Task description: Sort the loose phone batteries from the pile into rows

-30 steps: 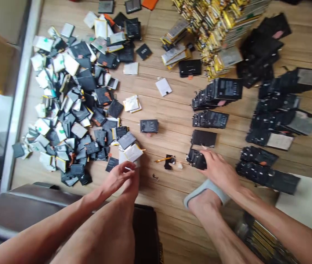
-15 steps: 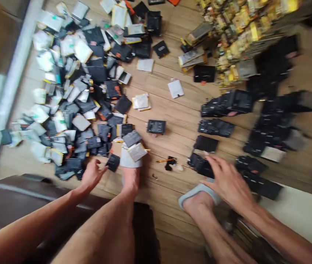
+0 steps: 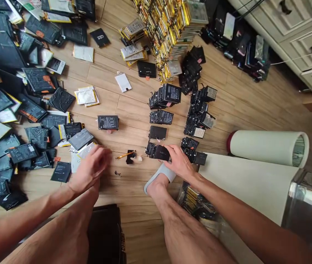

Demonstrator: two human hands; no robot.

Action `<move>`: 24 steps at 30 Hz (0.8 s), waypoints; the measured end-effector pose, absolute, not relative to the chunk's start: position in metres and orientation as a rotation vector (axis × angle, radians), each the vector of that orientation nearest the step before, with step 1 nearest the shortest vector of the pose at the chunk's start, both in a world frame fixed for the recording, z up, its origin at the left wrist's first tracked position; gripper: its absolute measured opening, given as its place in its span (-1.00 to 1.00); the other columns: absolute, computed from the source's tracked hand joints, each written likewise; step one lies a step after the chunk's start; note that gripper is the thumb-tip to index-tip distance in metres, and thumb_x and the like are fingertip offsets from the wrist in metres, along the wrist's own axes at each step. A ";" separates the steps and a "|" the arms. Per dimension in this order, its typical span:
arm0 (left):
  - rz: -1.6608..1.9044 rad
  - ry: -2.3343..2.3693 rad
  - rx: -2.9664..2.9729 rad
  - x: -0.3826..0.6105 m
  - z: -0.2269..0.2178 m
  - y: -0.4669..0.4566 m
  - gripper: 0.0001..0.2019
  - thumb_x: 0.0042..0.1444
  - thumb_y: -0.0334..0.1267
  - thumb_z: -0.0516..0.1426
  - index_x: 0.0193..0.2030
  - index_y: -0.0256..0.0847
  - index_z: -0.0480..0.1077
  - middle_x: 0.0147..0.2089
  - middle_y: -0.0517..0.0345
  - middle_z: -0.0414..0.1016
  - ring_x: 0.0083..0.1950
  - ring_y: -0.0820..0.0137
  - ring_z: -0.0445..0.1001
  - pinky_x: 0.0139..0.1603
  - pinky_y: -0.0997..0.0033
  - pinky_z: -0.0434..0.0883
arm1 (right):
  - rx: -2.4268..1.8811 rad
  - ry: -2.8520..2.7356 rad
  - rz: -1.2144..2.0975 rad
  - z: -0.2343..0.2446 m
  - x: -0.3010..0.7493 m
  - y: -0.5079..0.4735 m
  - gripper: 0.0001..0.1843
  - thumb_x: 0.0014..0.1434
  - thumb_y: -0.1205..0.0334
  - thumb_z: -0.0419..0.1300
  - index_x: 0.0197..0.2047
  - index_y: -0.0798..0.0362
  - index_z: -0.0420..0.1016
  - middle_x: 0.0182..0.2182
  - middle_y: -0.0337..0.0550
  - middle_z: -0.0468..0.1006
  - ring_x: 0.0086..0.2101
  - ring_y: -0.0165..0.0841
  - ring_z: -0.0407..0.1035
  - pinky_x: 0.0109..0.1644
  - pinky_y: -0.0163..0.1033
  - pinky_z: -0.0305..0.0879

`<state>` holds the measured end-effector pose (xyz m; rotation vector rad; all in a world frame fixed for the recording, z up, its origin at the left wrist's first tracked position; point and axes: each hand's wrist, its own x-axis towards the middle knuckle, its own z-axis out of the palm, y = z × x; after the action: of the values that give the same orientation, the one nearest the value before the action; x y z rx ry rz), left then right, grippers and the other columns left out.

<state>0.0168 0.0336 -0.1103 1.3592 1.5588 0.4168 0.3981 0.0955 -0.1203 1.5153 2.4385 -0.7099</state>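
My right hand (image 3: 180,160) has its thumb and fingers on a flat black phone battery (image 3: 162,153), at the right end of a short row of black batteries (image 3: 151,149). My left hand (image 3: 91,167) hovers over my left knee and foot, fingers curled and smeared by motion; I see nothing held in it. Near it lie a black battery (image 3: 61,171) on the floor and a grey battery (image 3: 81,139) at the edge of a loose pile. Between my hands are a small black part with an orange flex strip (image 3: 130,156) and tiny metal bits (image 3: 118,173).
A mixed battery heap (image 3: 13,124) spreads at left. Stacked yellow-edged batteries (image 3: 169,33) stand at the back, with rows of black batteries (image 3: 197,113) at right. A single battery stack (image 3: 108,122) is mid-floor. A white cylinder (image 3: 263,148) and a drawer cabinet (image 3: 288,33) lie right.
The view has swung to the right, bringing the cabinet and cylinder in. My left hand has come away from the black battery beside the heap. My right hand now grips a battery in the row.
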 end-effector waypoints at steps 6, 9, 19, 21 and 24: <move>0.261 1.358 1.436 0.066 -0.125 0.044 -0.78 0.32 -0.09 0.01 -0.01 0.00 0.41 -0.03 0.08 0.45 -0.29 0.28 0.44 -0.15 0.19 0.45 | 1.872 2.350 -1.101 -0.113 0.428 0.103 -0.26 0.15 0.21 0.27 0.39 -0.02 0.22 0.21 0.05 0.38 0.08 -0.11 0.46 0.21 0.05 0.49; 0.182 1.305 1.479 0.068 -0.132 0.037 -0.74 0.30 -0.11 0.03 0.01 -0.08 0.42 -0.03 0.06 0.45 -0.30 0.32 0.45 -0.16 0.22 0.44 | 2.021 2.349 -1.116 -0.110 0.434 0.103 -0.27 0.18 0.21 0.25 0.40 -0.04 0.21 0.22 0.04 0.36 0.07 -0.15 0.47 0.17 0.01 0.53; 0.059 1.531 1.366 0.002 -0.137 -0.001 -0.71 0.29 0.02 0.05 -0.15 -0.08 0.49 -0.20 0.12 0.58 -0.22 0.20 0.53 -0.13 0.24 0.44 | 1.692 2.533 -0.819 -0.134 0.397 0.076 -0.18 0.14 0.36 0.26 0.44 -0.12 0.17 0.22 0.02 0.39 0.15 0.03 0.35 0.27 0.19 0.40; -0.001 1.601 1.316 -0.010 -0.141 -0.014 -0.70 0.28 0.02 0.03 -0.15 -0.07 0.50 -0.24 0.15 0.60 -0.31 0.23 0.50 -0.19 0.25 0.43 | 1.689 2.541 -0.801 -0.139 0.398 0.074 -0.18 0.14 0.36 0.26 0.44 -0.11 0.17 0.23 0.02 0.38 0.16 0.03 0.33 0.28 0.18 0.39; -0.024 1.588 1.306 -0.018 -0.147 -0.029 -0.72 0.22 0.02 0.05 -0.18 -0.03 0.50 -0.27 0.14 0.60 -0.31 0.21 0.52 -0.21 0.25 0.45 | 1.675 2.553 -0.787 -0.142 0.401 0.074 -0.19 0.16 0.37 0.25 0.44 -0.12 0.16 0.24 0.02 0.36 0.19 0.03 0.32 0.29 0.19 0.38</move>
<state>-0.0178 -0.0291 -0.1465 1.3061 1.5884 -0.0241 0.4012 0.0741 -0.1424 1.6753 2.5532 -0.7872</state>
